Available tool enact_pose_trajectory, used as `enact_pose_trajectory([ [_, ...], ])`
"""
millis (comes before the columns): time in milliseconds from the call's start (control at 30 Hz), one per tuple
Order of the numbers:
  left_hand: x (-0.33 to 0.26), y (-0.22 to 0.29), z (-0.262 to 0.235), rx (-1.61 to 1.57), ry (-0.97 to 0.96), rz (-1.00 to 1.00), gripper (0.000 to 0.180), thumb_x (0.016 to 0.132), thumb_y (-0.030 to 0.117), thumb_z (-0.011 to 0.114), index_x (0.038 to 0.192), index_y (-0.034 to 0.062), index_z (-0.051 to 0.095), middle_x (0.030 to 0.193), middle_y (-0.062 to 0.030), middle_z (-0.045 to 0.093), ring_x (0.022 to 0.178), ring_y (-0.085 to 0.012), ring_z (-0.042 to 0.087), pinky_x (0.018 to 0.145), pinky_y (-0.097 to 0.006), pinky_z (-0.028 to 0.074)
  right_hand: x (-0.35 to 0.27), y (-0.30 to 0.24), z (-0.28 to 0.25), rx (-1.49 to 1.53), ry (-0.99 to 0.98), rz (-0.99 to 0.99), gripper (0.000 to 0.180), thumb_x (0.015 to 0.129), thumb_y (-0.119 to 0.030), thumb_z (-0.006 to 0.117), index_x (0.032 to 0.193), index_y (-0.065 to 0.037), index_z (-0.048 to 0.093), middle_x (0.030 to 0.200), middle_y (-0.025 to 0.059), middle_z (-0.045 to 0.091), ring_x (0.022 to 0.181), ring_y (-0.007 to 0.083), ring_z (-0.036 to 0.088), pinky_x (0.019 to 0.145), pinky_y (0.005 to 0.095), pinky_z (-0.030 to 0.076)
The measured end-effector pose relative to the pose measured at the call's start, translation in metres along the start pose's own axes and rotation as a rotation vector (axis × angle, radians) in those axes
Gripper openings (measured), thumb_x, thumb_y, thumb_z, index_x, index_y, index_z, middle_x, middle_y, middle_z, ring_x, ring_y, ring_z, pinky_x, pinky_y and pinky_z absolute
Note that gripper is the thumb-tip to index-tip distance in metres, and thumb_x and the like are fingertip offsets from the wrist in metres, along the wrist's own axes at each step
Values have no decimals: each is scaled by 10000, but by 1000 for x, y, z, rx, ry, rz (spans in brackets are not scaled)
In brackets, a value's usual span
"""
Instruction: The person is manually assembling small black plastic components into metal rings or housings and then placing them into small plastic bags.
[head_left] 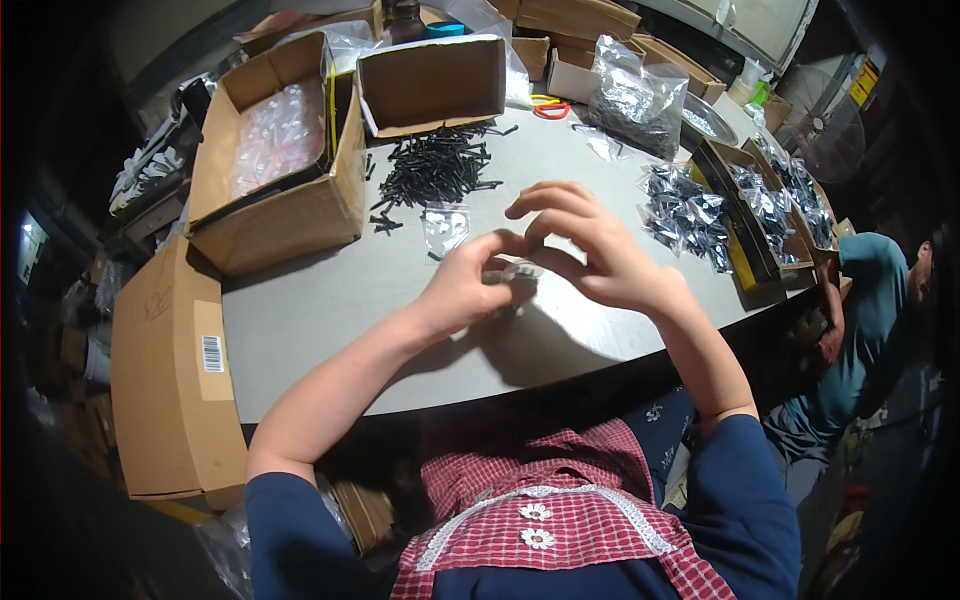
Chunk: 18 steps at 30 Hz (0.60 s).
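Note:
My left hand is closed in a pinch on a small clear plastic bag over the middle of the table. Close beside it, my right hand has its fingers curved and apart, with the thumb side near the bag; I see nothing held in it. What lies inside the bag is too small to make out. Just beyond my left hand, another small clear bag lies flat on the table. Behind that is a loose pile of short black rod-shaped parts.
An open cardboard box of clear bags stands at the left, beside another box. Filled small bags lie at the right, near filled trays. Red-handled scissors lie at the back. A person sits at far right.

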<state>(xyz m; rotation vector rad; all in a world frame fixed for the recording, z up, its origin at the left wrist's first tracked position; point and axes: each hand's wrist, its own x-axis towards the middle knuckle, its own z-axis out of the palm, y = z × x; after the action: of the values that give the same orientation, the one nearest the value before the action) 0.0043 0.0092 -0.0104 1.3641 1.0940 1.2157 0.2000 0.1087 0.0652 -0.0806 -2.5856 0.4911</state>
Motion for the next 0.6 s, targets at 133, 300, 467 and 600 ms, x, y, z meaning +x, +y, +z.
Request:
enact_pose_trajectory([
  [133, 7, -15, -6, 15, -39, -11, 324, 923, 28, 714, 1234, -9, 630, 1095, -67, 725, 1025, -132, 684, 914, -294, 553, -14, 11, 11, 16, -11, 58, 171, 894, -85, 735, 1032, -25, 655, 1225, 157, 660, 1231, 356, 584, 1020, 455, 462],
  [300, 4, -10, -5, -154, 49, 3, 341, 968, 13, 680, 1294, -33, 593, 1095, -129, 748, 1070, -148, 693, 954, -291, 550, -27, 1, 12, 89, -45, 388, 276, 929, -225, 741, 1057, 4, 654, 1116, 204, 686, 1060, 366, 662, 913, 446, 518],
  [467, 4, 4, -1, -180, 48, 12, 350, 991, 33, 654, 1321, -43, 566, 1082, -159, 759, 1050, -158, 711, 956, -301, 551, -38, -2, 35, 315, 108, 550, 286, 956, -276, 747, 965, 6, 703, 847, 140, 748, 758, 226, 722, 673, 353, 542],
  [600, 7, 0, -9, -100, 126, 80, 245, 1003, 70, 658, 1225, -32, 630, 1065, -135, 764, 1011, -142, 718, 922, -295, 559, -38, -1, 33, 228, 272, 479, 208, 932, -213, 770, 941, -10, 728, 825, 108, 751, 740, 190, 709, 679, 320, 529],
])
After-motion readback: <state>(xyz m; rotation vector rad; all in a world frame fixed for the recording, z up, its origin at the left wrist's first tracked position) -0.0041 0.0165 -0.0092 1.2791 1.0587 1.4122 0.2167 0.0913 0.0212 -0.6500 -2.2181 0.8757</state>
